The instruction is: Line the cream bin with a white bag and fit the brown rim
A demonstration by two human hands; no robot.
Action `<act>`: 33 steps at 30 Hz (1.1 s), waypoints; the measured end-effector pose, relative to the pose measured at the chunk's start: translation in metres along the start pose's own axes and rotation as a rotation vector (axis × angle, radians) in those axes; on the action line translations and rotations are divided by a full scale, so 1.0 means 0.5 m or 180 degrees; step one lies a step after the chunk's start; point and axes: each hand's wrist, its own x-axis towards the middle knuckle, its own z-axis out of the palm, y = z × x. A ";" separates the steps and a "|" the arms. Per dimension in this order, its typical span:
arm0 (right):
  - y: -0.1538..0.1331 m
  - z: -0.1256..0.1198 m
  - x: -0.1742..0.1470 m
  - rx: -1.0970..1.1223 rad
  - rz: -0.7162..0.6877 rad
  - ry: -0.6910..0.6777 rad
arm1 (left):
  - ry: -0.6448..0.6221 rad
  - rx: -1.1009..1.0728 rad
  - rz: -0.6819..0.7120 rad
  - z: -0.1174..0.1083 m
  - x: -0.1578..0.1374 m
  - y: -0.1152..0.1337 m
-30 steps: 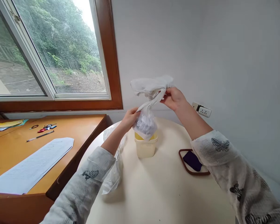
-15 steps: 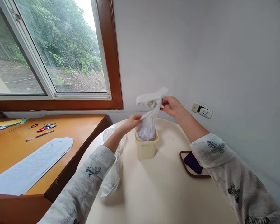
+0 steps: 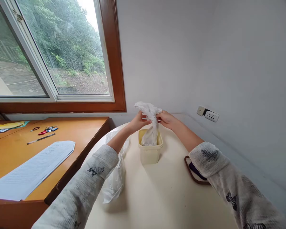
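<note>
A white plastic bag [image 3: 150, 135] hangs gathered into a narrow neck, its lower part inside a small cream plastic bin [image 3: 149, 156]. My left hand [image 3: 138, 122] has its thumb and fingers around the left side of the neck. On the opposite side, my right hand [image 3: 166, 119] pinches the bag with bent fingers. The bag's crumpled top flops over above both hands, toward the left. What lies inside the bag cannot be made out. The bin stands upright on a cream round-edged table [image 3: 166, 197].
Left of the bin lies a clear plastic bag [image 3: 115, 183]. Partly under my right sleeve is a brown-rimmed frame [image 3: 193, 178] with a dark cloth [image 3: 197, 171]. A wooden desk [image 3: 85, 133] at the left bears papers [image 3: 38, 170], a pen [image 3: 41, 139] and keys [image 3: 49, 129].
My right hand has come down and left, and my left hand has risen slightly. The bag's top is lower, and its part in the bin looks narrower, showing more of the bin's inside.
</note>
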 end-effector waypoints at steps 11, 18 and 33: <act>0.013 -0.083 0.023 0.0155 -0.0067 0.1291 | 0.0461 0.0823 -0.0132 -0.070 0.015 0.033; 0.069 -0.158 0.018 -0.0036 0.0177 0.1942 | 0.0266 0.1344 -0.0381 -0.148 0.001 0.098; -0.022 0.043 -0.105 -0.1266 -0.1457 0.0091 | 0.0886 -0.0686 -0.0314 -0.058 0.023 0.180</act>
